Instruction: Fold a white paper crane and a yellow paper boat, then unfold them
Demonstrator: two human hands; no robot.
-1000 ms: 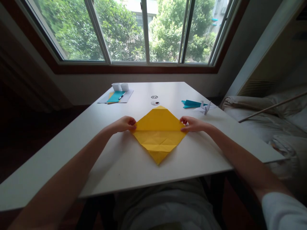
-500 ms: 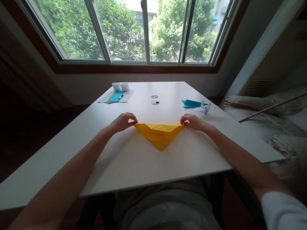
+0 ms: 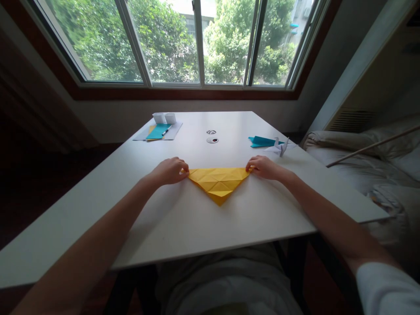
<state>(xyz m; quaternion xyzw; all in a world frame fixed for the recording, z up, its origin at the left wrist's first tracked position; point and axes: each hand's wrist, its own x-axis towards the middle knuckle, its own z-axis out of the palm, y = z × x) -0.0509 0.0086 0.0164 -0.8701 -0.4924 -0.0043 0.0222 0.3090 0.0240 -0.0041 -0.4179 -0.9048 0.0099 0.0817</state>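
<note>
1. Nearest the camera, both bare forearms are stretched out over the white rectangular bench (image 3: 183,227); a white sleeve is seen at the lower right.
2. The creased yellow square of origami paper (image 3: 218,183) is now lying flat on the bench as a downward-pointing triangle, between the two hands. One second ago it was spread open as a diamond; half a second ago the far half was raised mid-fold.
3. The left hand (image 3: 170,170) is set on the paper's left corner, fingers curled narrow and pinching that tip. The right hand (image 3: 265,167) is set likewise on the right corner, fingers closed on the paper.
4. Judged from this, the diagonal fold has been closed and the corners brought together; the long folded edge, running hand to hand, is not yet seen pressed along its length.
5. Farther off, at centre, two small round discs (image 3: 211,136) are seen; their make cannot be told.
6. To the far right, a teal folded paper piece (image 3: 262,141) lies just beside a white paper crane (image 3: 281,148).
7. At far left, a teal sheet with a pen (image 3: 158,131) rests on white paper, with two small white boxes (image 3: 165,117) behind it.
8. Beyond the bench, a wide window (image 3: 197,43) shows green trees.
</note>
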